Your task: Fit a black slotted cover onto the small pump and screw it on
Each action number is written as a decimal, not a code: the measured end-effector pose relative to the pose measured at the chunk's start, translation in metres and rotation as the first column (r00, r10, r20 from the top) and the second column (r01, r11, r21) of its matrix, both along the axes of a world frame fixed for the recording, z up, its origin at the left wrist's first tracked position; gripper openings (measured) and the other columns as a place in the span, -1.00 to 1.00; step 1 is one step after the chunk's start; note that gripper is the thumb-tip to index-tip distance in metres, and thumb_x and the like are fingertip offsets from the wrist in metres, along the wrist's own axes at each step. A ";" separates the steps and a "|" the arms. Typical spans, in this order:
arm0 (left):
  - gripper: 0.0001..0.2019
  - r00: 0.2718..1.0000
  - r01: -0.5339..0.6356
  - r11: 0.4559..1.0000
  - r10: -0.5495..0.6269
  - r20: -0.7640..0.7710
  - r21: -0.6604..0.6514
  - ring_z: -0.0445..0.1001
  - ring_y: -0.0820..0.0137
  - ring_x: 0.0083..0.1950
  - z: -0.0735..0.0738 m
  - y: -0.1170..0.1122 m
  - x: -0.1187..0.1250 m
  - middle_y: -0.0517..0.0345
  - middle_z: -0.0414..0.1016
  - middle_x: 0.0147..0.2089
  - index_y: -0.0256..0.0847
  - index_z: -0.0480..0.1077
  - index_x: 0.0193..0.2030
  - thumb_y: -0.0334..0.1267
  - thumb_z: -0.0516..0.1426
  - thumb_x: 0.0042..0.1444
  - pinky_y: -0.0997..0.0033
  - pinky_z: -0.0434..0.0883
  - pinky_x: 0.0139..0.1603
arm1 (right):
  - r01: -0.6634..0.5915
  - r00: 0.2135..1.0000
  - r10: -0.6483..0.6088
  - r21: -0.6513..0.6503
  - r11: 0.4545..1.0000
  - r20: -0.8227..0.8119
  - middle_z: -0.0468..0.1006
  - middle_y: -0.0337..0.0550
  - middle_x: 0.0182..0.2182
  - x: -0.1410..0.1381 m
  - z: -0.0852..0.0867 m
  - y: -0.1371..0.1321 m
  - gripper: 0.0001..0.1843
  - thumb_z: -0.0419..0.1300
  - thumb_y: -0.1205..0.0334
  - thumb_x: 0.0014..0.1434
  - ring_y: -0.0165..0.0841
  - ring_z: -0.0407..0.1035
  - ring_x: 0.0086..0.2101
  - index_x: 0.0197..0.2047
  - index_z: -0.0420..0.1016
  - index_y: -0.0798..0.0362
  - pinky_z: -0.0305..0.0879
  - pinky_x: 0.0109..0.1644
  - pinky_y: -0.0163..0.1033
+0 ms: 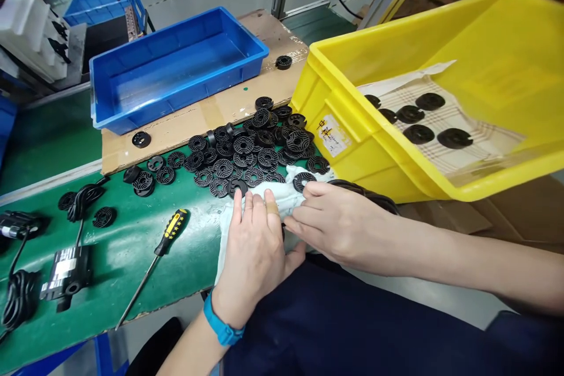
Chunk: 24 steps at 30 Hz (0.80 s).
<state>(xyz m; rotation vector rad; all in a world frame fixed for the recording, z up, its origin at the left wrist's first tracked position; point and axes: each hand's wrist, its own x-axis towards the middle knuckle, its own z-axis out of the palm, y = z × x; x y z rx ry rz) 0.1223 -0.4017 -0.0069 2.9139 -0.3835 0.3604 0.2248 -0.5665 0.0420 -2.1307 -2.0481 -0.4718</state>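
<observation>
My left hand (251, 247), with a blue wristband (222, 329) and a tape strip on one finger, grips a crumpled white cloth (268, 200) from the near side. My right hand (339, 223) presses on the same cloth from the right, and the folds hide whatever lies inside. A dark edge shows between my hands. Just past my fingertips lie a black slotted disc (304, 181) and a heap of similar black discs (247, 153) on the green belt (123, 258). A yellow-handled screwdriver (170, 233) lies to the left of my left hand.
A tilted yellow crate (343, 141) at right holds several black discs on plaid paper. A blue plastic tray (176, 64) stands on a cardboard sheet (202, 114). Black corded devices (66, 273) lie at the belt's left. Another blue crate (103, 6) stands behind.
</observation>
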 end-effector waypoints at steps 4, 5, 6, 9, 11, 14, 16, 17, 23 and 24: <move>-0.31 0.995 -0.091 0.996 0.091 -0.033 0.000 0.62 0.01 -0.05 -0.001 0.002 -0.002 -0.22 0.54 -0.05 -0.53 0.15 0.39 -0.06 0.17 0.29 -0.02 0.63 -0.06 | -0.001 1.000 0.001 0.042 0.999 0.001 0.34 -0.22 -0.54 -0.001 -0.002 0.000 -0.51 -0.10 0.53 0.45 -0.33 0.09 -0.47 -0.42 0.50 0.10 0.09 -0.25 -0.12; -0.38 0.993 -0.112 0.994 0.112 -0.031 0.009 0.62 0.07 -0.12 -0.002 0.002 -0.003 -0.17 0.53 -0.08 -0.50 0.17 0.38 -0.12 0.15 0.31 0.10 0.63 -0.19 | 0.003 1.000 -0.003 0.069 0.998 -0.005 0.34 -0.22 -0.53 -0.002 -0.003 0.000 -0.51 -0.11 0.53 0.45 -0.33 0.09 -0.47 -0.41 0.51 0.11 0.10 -0.26 -0.12; -0.43 0.992 -0.126 0.992 0.126 -0.022 0.019 0.61 0.10 -0.15 -0.002 0.003 -0.003 -0.15 0.53 -0.09 -0.48 0.18 0.36 -0.16 0.13 0.33 0.17 0.61 -0.27 | 0.014 1.000 -0.013 0.098 0.995 -0.013 0.35 -0.21 -0.53 -0.004 -0.005 0.000 -0.51 -0.10 0.53 0.45 -0.33 0.10 -0.47 -0.38 0.53 0.12 0.11 -0.26 -0.12; -0.50 0.988 -0.154 0.987 0.154 0.016 0.038 0.62 0.13 -0.16 -0.004 0.005 -0.004 -0.12 0.52 -0.10 -0.45 0.21 0.32 -0.20 0.11 0.34 0.24 0.58 -0.35 | 0.084 0.995 -0.075 0.165 0.983 -0.058 0.40 -0.20 -0.50 -0.008 -0.013 0.000 -0.59 -0.04 0.52 0.45 -0.33 0.19 -0.44 -0.29 0.57 0.13 0.17 -0.25 -0.12; -0.51 0.987 -0.160 0.986 0.159 0.031 0.045 0.62 0.14 -0.16 -0.003 0.006 -0.003 -0.11 0.52 -0.10 -0.44 0.22 0.31 -0.21 0.11 0.33 0.27 0.56 -0.36 | 0.143 0.986 -0.120 0.220 0.965 -0.116 0.43 -0.22 -0.50 -0.011 -0.022 0.000 -0.66 0.01 0.48 0.46 -0.34 0.24 -0.44 -0.23 0.58 0.10 0.23 -0.24 -0.13; -0.50 0.989 -0.142 0.988 0.141 0.036 0.056 0.61 0.16 -0.15 -0.001 0.005 -0.002 -0.11 0.52 -0.09 -0.46 0.23 0.31 -0.22 0.13 0.32 0.30 0.56 -0.36 | 0.228 0.955 -0.140 0.348 0.909 -0.262 0.49 -0.26 -0.47 -0.017 -0.042 0.000 -0.80 0.10 0.40 0.46 -0.38 0.33 -0.45 -0.10 0.56 0.09 0.34 -0.21 -0.13; -0.49 0.991 -0.134 0.989 0.132 0.029 0.060 0.61 0.17 -0.15 0.001 0.003 -0.001 -0.11 0.52 -0.09 -0.47 0.23 0.31 -0.21 0.14 0.32 0.32 0.55 -0.36 | 0.339 0.919 -0.177 0.475 0.812 -0.353 0.57 -0.18 -0.35 -0.024 -0.059 -0.002 -0.83 0.19 0.36 0.42 -0.33 0.47 -0.35 0.02 0.55 0.07 0.42 -0.14 -0.07; -0.50 0.991 -0.136 0.989 0.134 0.023 0.059 0.61 0.18 -0.15 0.002 0.003 -0.001 -0.11 0.52 -0.10 -0.47 0.24 0.31 -0.21 0.14 0.33 0.33 0.54 -0.36 | 0.395 0.903 -0.204 0.548 0.737 -0.377 0.58 -0.15 -0.30 -0.029 -0.067 -0.003 -0.79 0.23 0.35 0.38 -0.28 0.51 -0.29 0.06 0.55 0.04 0.46 -0.12 -0.04; -0.47 0.989 -0.150 0.986 0.149 0.017 0.075 0.59 0.16 -0.16 0.002 0.001 0.000 -0.12 0.52 -0.11 -0.49 0.20 0.35 -0.21 0.11 0.34 0.30 0.53 -0.36 | 0.437 0.806 -0.002 0.592 0.677 -0.592 0.62 -0.15 -0.29 -0.061 -0.107 -0.008 -0.73 0.23 0.31 0.37 -0.28 0.56 -0.32 0.13 0.51 -0.03 0.58 -0.22 -0.17; -0.45 0.989 -0.149 0.986 0.148 0.020 0.079 0.59 0.16 -0.16 0.002 0.000 0.000 -0.12 0.52 -0.11 -0.49 0.18 0.37 -0.22 0.11 0.34 0.30 0.53 -0.35 | 0.473 0.752 -0.004 0.536 0.699 -0.659 0.66 -0.03 -0.17 -0.064 -0.109 -0.006 -0.63 0.24 0.20 0.39 -0.21 0.59 -0.19 0.23 0.46 0.01 0.61 -0.11 -0.11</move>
